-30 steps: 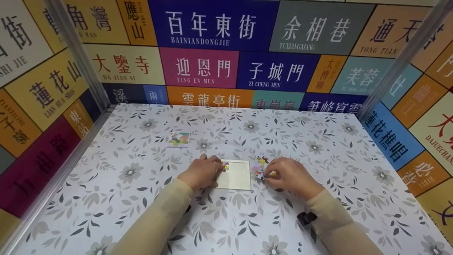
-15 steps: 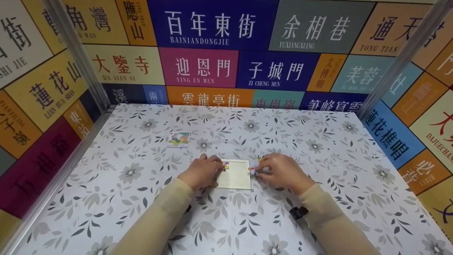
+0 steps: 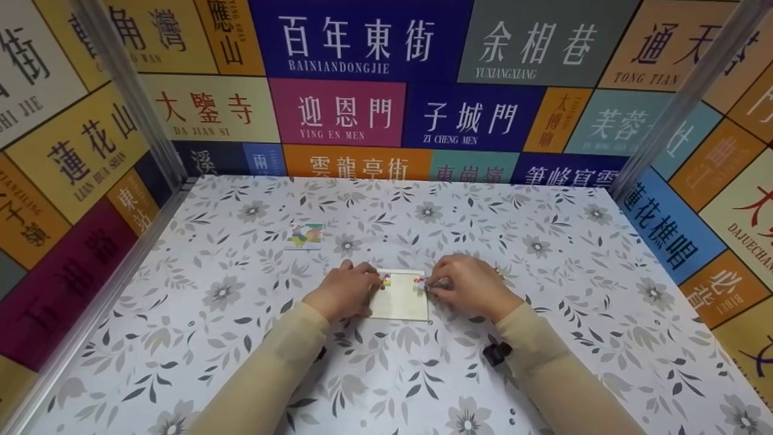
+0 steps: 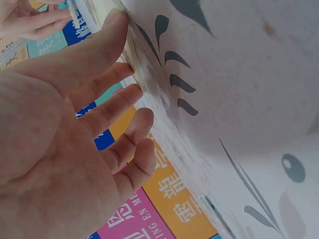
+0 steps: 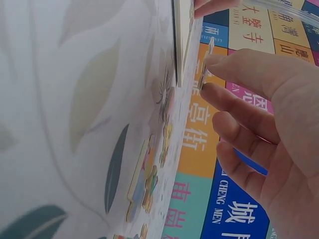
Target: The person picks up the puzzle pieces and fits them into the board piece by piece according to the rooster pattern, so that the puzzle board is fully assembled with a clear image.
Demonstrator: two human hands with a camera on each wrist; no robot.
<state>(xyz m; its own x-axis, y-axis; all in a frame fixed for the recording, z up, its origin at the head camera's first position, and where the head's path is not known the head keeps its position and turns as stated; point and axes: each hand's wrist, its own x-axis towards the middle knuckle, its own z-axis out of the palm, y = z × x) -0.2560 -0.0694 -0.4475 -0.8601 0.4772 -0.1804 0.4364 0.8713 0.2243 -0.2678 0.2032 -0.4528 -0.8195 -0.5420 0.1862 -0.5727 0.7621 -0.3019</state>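
A shallow cream puzzle tray (image 3: pixel 398 307) lies on the table in front of the person. The left hand (image 3: pixel 343 291) holds its left edge, thumb at the near side and fingers farther up. One colourful jigsaw piece (image 3: pixel 385 279) sits in the tray's upper left corner, beside those fingertips. Between thumb and index finger the right hand (image 3: pixel 468 284) pinches another jigsaw piece (image 3: pixel 420 282), over the tray's upper right corner. The right wrist view shows this piece raised above the tray edge (image 5: pixel 183 45), tilted on its side from that angle.
Several loose jigsaw pieces (image 5: pixel 149 186) lie on the table under the right hand, mostly hidden in the head view. A small colourful square picture (image 3: pixel 305 236) lies farther back on the left. Printed panels (image 3: pixel 338 115) wall the flower-patterned table (image 3: pixel 253 260).
The right hand has picked up a jigsaw piece from the loose ones and moved it left, to the tray's upper right corner. The left hand stays at the tray's left edge.
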